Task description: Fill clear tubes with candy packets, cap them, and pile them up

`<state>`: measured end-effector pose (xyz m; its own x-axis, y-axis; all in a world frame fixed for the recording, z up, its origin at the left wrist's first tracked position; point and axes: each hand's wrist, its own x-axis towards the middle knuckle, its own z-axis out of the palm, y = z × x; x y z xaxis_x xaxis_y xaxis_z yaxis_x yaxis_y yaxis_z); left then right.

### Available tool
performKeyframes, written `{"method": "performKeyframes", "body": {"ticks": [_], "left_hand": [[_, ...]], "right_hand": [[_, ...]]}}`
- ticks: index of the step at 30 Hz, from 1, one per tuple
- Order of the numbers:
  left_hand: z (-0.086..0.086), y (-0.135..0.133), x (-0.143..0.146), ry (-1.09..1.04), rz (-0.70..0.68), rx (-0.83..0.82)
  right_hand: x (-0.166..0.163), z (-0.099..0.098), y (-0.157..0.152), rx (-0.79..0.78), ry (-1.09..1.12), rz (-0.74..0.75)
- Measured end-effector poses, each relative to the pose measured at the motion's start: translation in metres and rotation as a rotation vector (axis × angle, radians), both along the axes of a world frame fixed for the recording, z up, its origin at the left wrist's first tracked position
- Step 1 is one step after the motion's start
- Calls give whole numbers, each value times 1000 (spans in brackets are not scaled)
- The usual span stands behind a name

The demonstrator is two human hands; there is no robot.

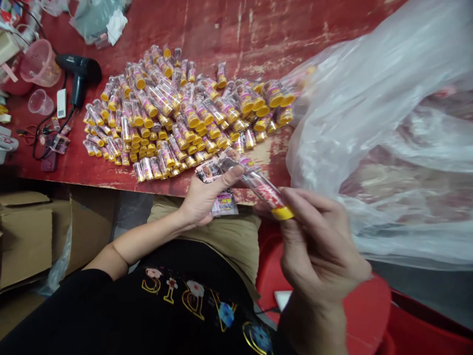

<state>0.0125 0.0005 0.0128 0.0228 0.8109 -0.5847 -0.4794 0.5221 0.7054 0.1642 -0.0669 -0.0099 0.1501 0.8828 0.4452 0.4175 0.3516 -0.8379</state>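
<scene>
My left hand (203,197) is closed on a stack of printed labels (221,202) at the table's near edge, thumb pressed on the top one. My right hand (318,246) pinches the yellow-capped end of a clear plastic tube (264,190) with red and white contents, tilted up to the left toward the labels. The tube's upper end meets the labels by my left thumb. Beyond both hands lies a big heap of similar labelled tubes with yellow caps (177,113) on the red table (236,29).
A large clear plastic bag (388,138) fills the right side. A black hot-air gun (79,74), a pink basket (39,61) and a clear cup (40,102) sit far left. Cardboard boxes (25,236) stand below the table. A red stool (369,305) is near my lap.
</scene>
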Motion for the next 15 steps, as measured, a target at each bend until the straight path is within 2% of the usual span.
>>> {"method": "performKeyframes", "body": {"ticks": [5, 8, 11, 15], "left_hand": [[2, -2, -10, -101, -186, 51], [4, -6, -11, -132, -226, 70], [7, -10, -9, -114, -172, 58], [7, -10, -6, -63, -130, 53]], "right_hand": [[-5, 6, -10, -47, 242, 16], [-14, 4, -14, -31, 271, -146], [-28, 1, -18, -19, 318, -277], [-44, -3, -19, -344, 864, -214]]}}
